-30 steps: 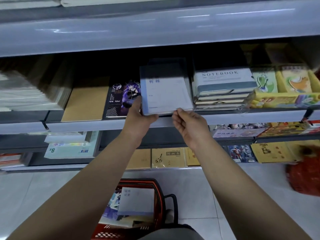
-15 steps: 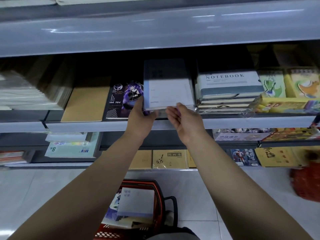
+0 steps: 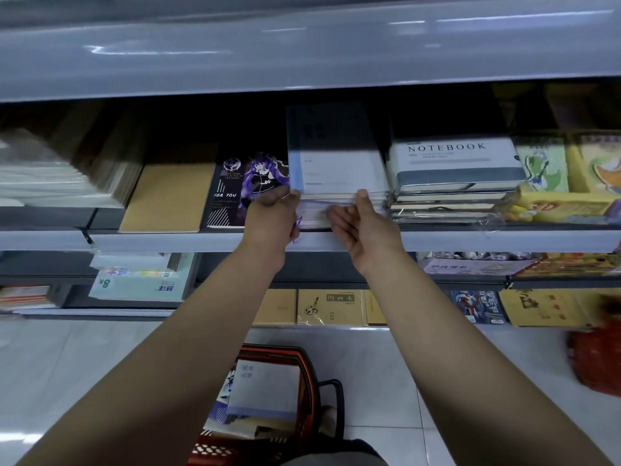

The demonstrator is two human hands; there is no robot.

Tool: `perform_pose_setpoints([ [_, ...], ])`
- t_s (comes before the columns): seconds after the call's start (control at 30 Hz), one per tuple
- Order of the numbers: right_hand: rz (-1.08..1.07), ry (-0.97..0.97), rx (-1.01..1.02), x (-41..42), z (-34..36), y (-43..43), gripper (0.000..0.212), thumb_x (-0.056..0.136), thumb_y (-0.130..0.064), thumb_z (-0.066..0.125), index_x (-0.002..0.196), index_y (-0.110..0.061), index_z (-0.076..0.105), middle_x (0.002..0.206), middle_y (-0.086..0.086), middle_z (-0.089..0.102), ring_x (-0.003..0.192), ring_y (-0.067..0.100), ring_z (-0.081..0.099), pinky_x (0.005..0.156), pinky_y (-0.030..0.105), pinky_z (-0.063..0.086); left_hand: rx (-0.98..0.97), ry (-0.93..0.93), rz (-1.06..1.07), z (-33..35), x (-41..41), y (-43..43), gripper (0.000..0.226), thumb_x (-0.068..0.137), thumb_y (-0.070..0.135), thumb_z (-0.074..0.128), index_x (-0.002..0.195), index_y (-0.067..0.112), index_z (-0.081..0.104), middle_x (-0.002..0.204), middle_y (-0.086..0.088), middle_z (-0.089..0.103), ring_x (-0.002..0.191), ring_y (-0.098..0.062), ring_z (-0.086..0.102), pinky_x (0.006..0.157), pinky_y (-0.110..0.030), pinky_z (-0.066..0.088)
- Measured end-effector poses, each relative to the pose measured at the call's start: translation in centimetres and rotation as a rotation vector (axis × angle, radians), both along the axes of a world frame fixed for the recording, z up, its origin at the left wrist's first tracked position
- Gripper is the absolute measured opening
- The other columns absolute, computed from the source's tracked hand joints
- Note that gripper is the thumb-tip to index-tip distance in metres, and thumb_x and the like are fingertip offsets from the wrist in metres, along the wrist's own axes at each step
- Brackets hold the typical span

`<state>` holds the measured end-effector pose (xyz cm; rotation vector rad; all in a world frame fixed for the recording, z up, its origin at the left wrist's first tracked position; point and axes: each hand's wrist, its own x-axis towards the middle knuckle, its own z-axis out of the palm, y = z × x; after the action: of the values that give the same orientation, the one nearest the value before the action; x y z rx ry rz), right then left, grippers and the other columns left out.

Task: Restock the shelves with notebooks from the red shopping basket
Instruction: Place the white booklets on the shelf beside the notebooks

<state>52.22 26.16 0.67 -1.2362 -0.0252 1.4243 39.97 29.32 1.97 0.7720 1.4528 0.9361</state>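
Two hands meet at the front edge of a stack of white notebooks (image 3: 339,176) on the middle shelf (image 3: 168,242), at the centre of the frame. Left hand (image 3: 272,220) has its thumb on the near left corner of the top notebook, with the other fingers curled under the stack's front edge, so it grips the stack there. Right hand (image 3: 363,227) lies palm up against the stack's near edge, thumb raised to the top cover and fingers loosely bent beneath; whether it truly grips or only steadies cannot be told. The stack's top cover has a blue spine strip, and its far half sits in shadow under the upper shelf.

Left of the stack lies a dark notebook with a purple figure (image 3: 248,193), then a plain brown notebook (image 3: 168,196). Right of it is a pile topped by a cover reading NOTEBOOK (image 3: 450,163).

At the bottom centre of the frame, the red shopping basket (image 3: 311,375) stands on the tiled floor (image 3: 84,364), with another white notebook (image 3: 265,388) lying on top inside it.
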Motion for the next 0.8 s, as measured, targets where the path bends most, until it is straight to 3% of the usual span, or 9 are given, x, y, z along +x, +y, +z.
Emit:
perform_pose_setpoints([
  [0.07, 0.003, 0.009, 0.02, 0.1, -0.1, -0.1, 0.029, 0.098, -0.033, 0.054, 0.087, -0.007, 0.054, 0.076, 0.008, 0.073, 0.066, 0.014, 0.072, 0.061, 0.023, 0.059, -0.036, 0.007, -0.01, 0.6, 0.4, 0.0, 0.008, 0.099, 0.022, 0.057, 0.097, 0.016, 0.063, 0.066, 0.0, 0.042, 0.051, -0.011, 0.035, 0.049, -0.021, 0.034],
  [0.17, 0.013, 0.023, 0.043, 0.0, -0.2, -0.4, 0.028, 0.099, -0.031, 0.052, 0.086, -0.007, 0.054, 0.078, 0.008, 0.073, 0.069, 0.014, 0.073, 0.06, 0.022, 0.058, -0.054, 0.113, -0.036, 1.0, 0.7, 0.3, 0.02, 0.098, 0.028, 0.058, 0.08, 0.02, 0.059, 0.07, -0.001, 0.047, 0.049, -0.011, 0.036, 0.048, -0.02, 0.037],
  [0.23, 0.016, 0.032, 0.049, -0.1, -0.4, -0.6, 0.028, 0.1, -0.03, 0.052, 0.085, -0.007, 0.055, 0.08, 0.009, 0.073, 0.07, 0.014, 0.073, 0.06, 0.022, 0.058, -0.033, 0.174, -0.032, 1.0, 0.5, 0.4, 0.018, 0.098, 0.028, 0.059, 0.083, 0.018, 0.062, 0.071, -0.002, 0.05, 0.05, -0.011, 0.039, 0.046, -0.019, 0.041],
  [0.33, 0.003, 0.048, 0.056, -0.4, -0.5, -0.7, 0.028, 0.099, -0.031, 0.052, 0.084, -0.007, 0.055, 0.075, 0.009, 0.074, 0.069, 0.013, 0.073, 0.059, 0.021, 0.057, 0.034, 0.19, -0.031, 1.3, 0.7, 0.5, 0.015, 0.098, 0.02, 0.057, 0.111, 0.018, 0.065, 0.084, -0.005, 0.059, 0.058, -0.012, 0.044, 0.042, -0.015, 0.043],
  [0.37, -0.002, 0.053, 0.056, -0.5, -0.5, -0.8, 0.028, 0.099, -0.031, 0.053, 0.084, -0.007, 0.055, 0.073, 0.008, 0.074, 0.068, 0.013, 0.073, 0.059, 0.021, 0.057, 0.058, 0.188, -0.035, 1.3, 0.8, 0.5, 0.015, 0.099, 0.016, 0.056, 0.11, 0.022, 0.064, 0.086, -0.004, 0.059, 0.058, -0.012, 0.043, 0.044, -0.017, 0.043],
  [0.5, -0.022, 0.075, 0.055, -0.8, -0.5, -1.1, 0.028, 0.099, -0.032, 0.053, 0.087, -0.006, 0.056, 0.071, 0.006, 0.074, 0.067, 0.012, 0.072, 0.06, 0.021, 0.058, 0.06, 0.128, -0.003, 1.5, 0.9, 0.2, 0.035, 0.097, 0.004, 0.052, 0.076, 0.032, 0.058, 0.071, 0.001, 0.051, 0.056, -0.012, 0.033, 0.053, -0.023, 0.035],
  [0.6, -0.025, 0.071, 0.058, -0.5, -0.7, -1.4, 0.024, 0.099, -0.03, 0.053, 0.091, -0.008, 0.057, 0.078, 0.007, 0.073, 0.067, 0.011, 0.072, 0.056, 0.02, 0.056, 0.036, 0.124, -0.025, 1.1, 0.3, 0.1, 0.04, 0.098, 0.002, 0.046, 0.069, 0.028, 0.053, 0.071, 0.002, 0.043, 0.058, -0.013, 0.028, 0.047, -0.019, 0.029],
  [0.7, -0.024, 0.046, 0.061, -0.4, -0.7, -1.8, 0.022, 0.1, -0.028, 0.052, 0.092, -0.009, 0.058, 0.077, 0.004, 0.073, 0.067, 0.01, 0.072, 0.055, 0.019, 0.055, 0.046, 0.077, -0.132, 1.0, -0.1, -0.1, 0.033, 0.103, 0.005, 0.037, 0.089, 0.028, 0.056, 0.072, 0.004, 0.041, 0.05, -0.009, 0.033, 0.04, -0.01, 0.028],
  [0.8, -0.04, 0.002, 0.07, -0.4, -0.7, -1.9, 0.019, 0.101, -0.025, 0.051, 0.094, -0.009, 0.06, 0.08, 0.004, 0.073, 0.067, 0.009, 0.072, 0.057, 0.019, 0.056, 0.139, 0.247, -0.232, 0.8, -0.1, -0.3, 0.024, 0.105, 0.013, 0.037, 0.116, 0.033, 0.046, 0.078, 0.012, 0.046, 0.061, -0.001, 0.046, 0.058, -0.019, 0.045],
])
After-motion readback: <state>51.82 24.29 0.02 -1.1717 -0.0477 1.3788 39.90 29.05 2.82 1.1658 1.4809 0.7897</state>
